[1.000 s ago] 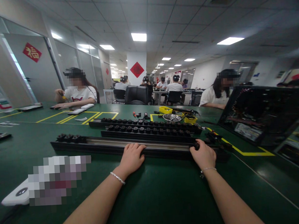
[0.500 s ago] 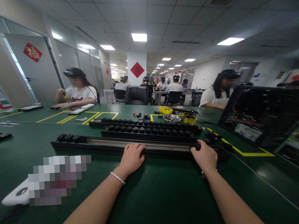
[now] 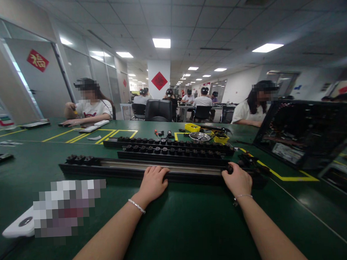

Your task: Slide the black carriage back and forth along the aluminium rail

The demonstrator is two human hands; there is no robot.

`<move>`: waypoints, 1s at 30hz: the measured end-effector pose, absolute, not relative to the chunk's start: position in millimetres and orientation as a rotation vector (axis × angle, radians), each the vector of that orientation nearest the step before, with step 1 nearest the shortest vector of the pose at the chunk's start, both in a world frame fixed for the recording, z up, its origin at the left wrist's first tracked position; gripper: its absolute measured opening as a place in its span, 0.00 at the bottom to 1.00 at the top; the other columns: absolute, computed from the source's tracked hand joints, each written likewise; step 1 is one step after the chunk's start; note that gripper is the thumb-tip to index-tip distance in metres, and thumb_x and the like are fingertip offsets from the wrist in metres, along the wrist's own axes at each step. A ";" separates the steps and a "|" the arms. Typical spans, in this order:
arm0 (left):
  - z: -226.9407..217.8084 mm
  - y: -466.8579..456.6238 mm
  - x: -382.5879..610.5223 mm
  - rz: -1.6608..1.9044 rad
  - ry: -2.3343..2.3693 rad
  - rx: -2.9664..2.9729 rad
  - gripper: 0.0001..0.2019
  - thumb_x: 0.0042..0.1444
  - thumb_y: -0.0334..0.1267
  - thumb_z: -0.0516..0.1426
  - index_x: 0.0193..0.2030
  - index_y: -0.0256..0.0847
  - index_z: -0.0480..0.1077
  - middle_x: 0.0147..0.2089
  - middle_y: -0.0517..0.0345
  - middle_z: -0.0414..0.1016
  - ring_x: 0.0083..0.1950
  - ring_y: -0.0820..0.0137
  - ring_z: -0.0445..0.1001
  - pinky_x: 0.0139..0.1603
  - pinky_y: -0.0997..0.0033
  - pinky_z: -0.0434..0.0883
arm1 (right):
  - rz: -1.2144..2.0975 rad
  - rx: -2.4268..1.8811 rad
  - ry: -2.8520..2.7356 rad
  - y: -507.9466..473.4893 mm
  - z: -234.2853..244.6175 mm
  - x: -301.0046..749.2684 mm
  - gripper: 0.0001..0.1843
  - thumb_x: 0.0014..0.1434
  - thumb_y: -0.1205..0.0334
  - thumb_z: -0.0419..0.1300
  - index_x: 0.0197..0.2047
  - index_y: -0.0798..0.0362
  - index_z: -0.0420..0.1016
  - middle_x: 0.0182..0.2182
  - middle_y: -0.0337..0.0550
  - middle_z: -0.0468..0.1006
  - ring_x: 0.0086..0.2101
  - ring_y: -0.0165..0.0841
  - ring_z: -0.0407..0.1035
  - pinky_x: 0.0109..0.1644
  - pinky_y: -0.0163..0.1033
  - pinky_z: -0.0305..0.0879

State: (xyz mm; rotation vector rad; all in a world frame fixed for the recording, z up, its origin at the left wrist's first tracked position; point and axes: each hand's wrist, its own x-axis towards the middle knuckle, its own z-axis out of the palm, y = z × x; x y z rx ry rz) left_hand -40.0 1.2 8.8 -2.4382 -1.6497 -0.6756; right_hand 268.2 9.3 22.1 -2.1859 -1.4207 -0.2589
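A long black rail (image 3: 111,172) with a pale inner channel lies across the table in front of me. Several black wheel-like parts (image 3: 80,159) sit in its left end. My left hand (image 3: 154,183) rests over the rail's near edge near the middle, fingers curled onto it. At the right end, my right hand (image 3: 238,179) is closed around a small black round part (image 3: 229,168), thumb and fingers against it at the channel. Part of that piece is hidden by the hand. Just behind lie two similar black strips (image 3: 169,153) set with rows of wheel-like parts.
Left of my arms lies a white, partly blurred device (image 3: 21,223). Beyond the strips are a yellow bin (image 3: 192,127), a round metal dish (image 3: 199,136) and cables. An open black computer case (image 3: 304,134) stands right. Co-workers sit across the green table (image 3: 196,229).
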 end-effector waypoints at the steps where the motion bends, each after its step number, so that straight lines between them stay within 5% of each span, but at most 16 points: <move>1: 8.9 1.0 -39.9 -0.674 -1.650 -2.440 0.16 0.53 0.37 0.53 0.50 0.49 0.66 0.46 0.58 0.71 0.50 0.65 0.65 0.56 0.60 0.55 | -0.257 -2.185 -1.423 9.3 22.2 268.4 0.25 0.52 0.58 0.50 0.53 0.54 0.68 0.42 0.49 0.76 0.45 0.42 0.67 0.51 0.45 0.57; 30: 10.5 -0.3 -38.1 -0.668 -1.679 -2.436 0.16 0.53 0.37 0.53 0.50 0.49 0.67 0.46 0.58 0.71 0.51 0.65 0.66 0.56 0.61 0.55 | -0.302 -2.183 -1.308 7.0 21.0 277.1 0.28 0.50 0.53 0.51 0.53 0.55 0.67 0.43 0.51 0.74 0.45 0.43 0.66 0.52 0.47 0.58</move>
